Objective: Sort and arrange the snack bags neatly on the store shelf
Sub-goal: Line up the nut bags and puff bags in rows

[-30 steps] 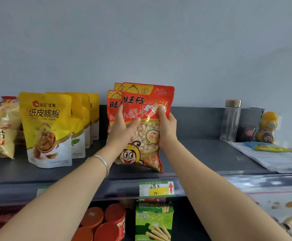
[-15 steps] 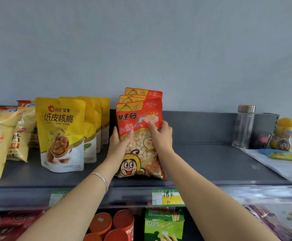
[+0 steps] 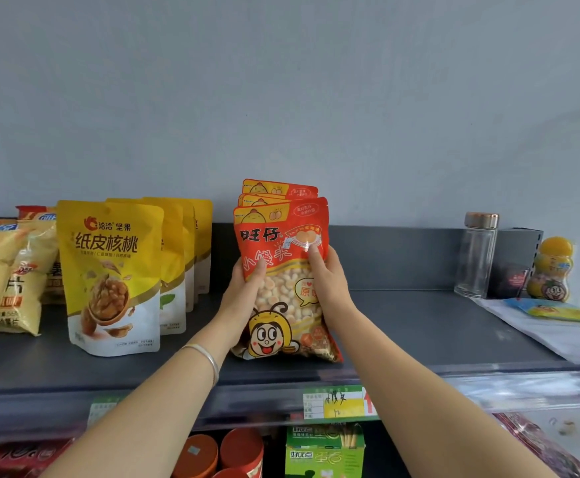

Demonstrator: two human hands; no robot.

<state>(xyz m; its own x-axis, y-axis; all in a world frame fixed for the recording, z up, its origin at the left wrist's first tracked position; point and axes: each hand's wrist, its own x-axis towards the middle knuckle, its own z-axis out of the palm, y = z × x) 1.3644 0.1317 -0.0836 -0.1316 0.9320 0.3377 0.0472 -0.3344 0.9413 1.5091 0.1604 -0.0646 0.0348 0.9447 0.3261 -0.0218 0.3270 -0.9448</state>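
A red snack bag (image 3: 283, 291) with a cartoon face stands upright at the middle of the dark grey shelf (image 3: 419, 332). My left hand (image 3: 243, 291) grips its left edge and my right hand (image 3: 328, 281) grips its right edge, thumbs on the front. Two more red bags (image 3: 278, 191) of the same kind stand right behind it, only their tops showing. A row of yellow walnut bags (image 3: 112, 274) stands upright to the left.
Pale yellow chip bags (image 3: 9, 284) lean at the far left. At the right stand a glass bottle (image 3: 476, 253), a dark box (image 3: 516, 260), a yellow candy jar (image 3: 554, 270) and a white sheet (image 3: 557, 336) with a small packet. Below are red tins and a green box (image 3: 323, 450).
Both hands have lowered the front red bag onto the shelf, upright in front of the other two red bags, and slid a little lower on it.
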